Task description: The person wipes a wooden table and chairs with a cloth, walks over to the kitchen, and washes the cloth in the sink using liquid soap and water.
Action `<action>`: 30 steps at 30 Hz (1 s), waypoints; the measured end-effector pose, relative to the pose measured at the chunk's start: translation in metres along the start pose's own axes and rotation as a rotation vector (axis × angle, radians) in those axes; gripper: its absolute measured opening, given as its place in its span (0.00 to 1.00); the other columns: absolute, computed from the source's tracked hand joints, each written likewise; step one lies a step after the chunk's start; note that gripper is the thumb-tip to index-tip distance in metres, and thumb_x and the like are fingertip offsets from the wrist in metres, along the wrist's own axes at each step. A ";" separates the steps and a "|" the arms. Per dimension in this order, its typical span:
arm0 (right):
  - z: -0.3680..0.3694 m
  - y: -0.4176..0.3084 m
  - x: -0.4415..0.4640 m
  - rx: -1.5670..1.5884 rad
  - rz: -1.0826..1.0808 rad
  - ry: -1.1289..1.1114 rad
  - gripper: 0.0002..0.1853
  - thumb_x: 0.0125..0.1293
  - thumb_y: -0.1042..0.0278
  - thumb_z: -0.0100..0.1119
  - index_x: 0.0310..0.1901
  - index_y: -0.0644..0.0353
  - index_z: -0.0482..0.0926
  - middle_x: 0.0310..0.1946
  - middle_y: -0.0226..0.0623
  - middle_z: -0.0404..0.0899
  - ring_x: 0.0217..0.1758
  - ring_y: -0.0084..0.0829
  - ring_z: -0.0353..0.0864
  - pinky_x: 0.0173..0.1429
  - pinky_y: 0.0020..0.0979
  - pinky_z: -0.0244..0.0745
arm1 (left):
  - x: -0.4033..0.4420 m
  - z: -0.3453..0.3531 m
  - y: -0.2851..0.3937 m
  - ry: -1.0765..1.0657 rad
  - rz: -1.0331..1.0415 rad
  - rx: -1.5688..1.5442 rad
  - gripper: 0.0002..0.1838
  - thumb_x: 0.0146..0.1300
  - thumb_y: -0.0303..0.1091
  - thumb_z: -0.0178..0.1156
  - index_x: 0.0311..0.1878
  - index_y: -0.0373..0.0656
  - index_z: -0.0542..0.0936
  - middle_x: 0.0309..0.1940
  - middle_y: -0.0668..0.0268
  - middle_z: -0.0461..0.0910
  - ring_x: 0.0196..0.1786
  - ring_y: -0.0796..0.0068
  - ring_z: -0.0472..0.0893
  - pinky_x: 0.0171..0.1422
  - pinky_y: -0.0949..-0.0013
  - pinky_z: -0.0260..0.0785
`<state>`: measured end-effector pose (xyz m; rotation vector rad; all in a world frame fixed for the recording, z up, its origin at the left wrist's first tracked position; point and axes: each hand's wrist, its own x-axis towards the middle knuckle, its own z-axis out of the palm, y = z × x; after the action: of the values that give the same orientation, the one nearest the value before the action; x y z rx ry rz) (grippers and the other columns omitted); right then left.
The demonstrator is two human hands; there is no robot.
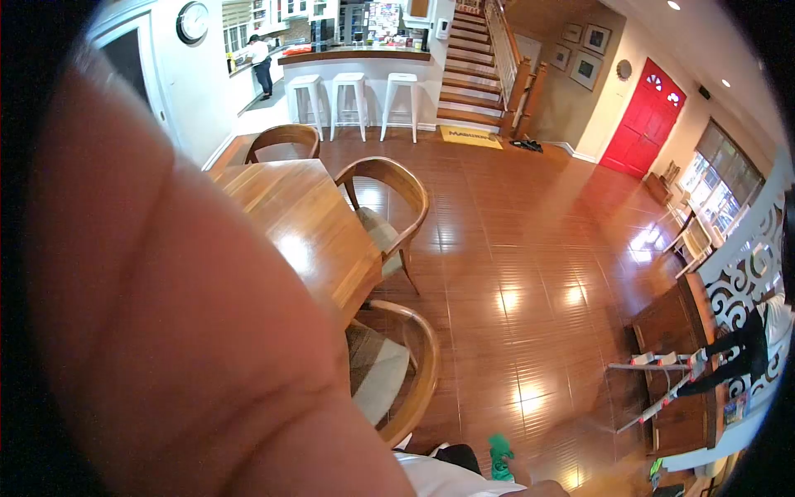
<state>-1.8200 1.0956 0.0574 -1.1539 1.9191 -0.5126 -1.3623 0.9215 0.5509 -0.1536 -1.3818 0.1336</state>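
My left hand point(190, 306) is very close to the camera and covers much of the left side. It is blurred, and its fingertips cannot be made out. At the bottom edge, my right hand point(520, 472) is small and partly cut off, closed around a green cloth point(500, 457) that hangs beside my white shirt point(451, 479). Behind my left hand stands a wooden table point(319, 219), partly hidden. A curved wooden chair point(422, 364) with a striped seat is nearest to me.
More wooden chairs point(402, 178) stand around the table. On the right, a person point(749, 344) stands on a stepladder point(662, 381) by a wooden cabinet point(675, 331) and scrollwork panel. Another person point(261, 66) is in the kitchen, beyond white stools point(348, 91). Stairs point(472, 79) and a red door point(642, 120) are behind.
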 end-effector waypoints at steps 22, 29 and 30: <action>-0.497 -0.302 0.167 0.206 -1.178 0.598 0.14 0.62 0.63 0.56 0.40 0.66 0.80 0.35 0.39 0.79 0.36 0.29 0.77 0.45 0.31 0.72 | -0.032 0.284 -0.127 -0.129 0.088 0.298 0.35 0.63 0.39 0.50 0.69 0.35 0.53 0.72 0.50 0.53 0.74 0.50 0.50 0.77 0.45 0.33; -0.478 -0.384 0.278 0.275 -1.297 0.441 0.14 0.62 0.63 0.55 0.41 0.66 0.80 0.35 0.39 0.79 0.36 0.29 0.77 0.45 0.31 0.72 | -0.090 0.303 -0.230 -0.129 0.022 0.330 0.33 0.64 0.40 0.48 0.69 0.34 0.54 0.72 0.50 0.53 0.75 0.51 0.50 0.77 0.45 0.32; -0.476 -0.395 0.296 0.278 -1.304 0.425 0.14 0.62 0.63 0.55 0.41 0.66 0.80 0.35 0.39 0.79 0.36 0.29 0.77 0.45 0.31 0.72 | -0.097 0.303 -0.249 -0.132 0.014 0.331 0.33 0.64 0.40 0.48 0.69 0.34 0.54 0.71 0.50 0.53 0.75 0.51 0.50 0.77 0.45 0.31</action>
<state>-2.0678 0.6124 0.4753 -2.1146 1.0701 -1.7395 -1.6767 0.6680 0.5583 0.1235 -1.4692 0.3867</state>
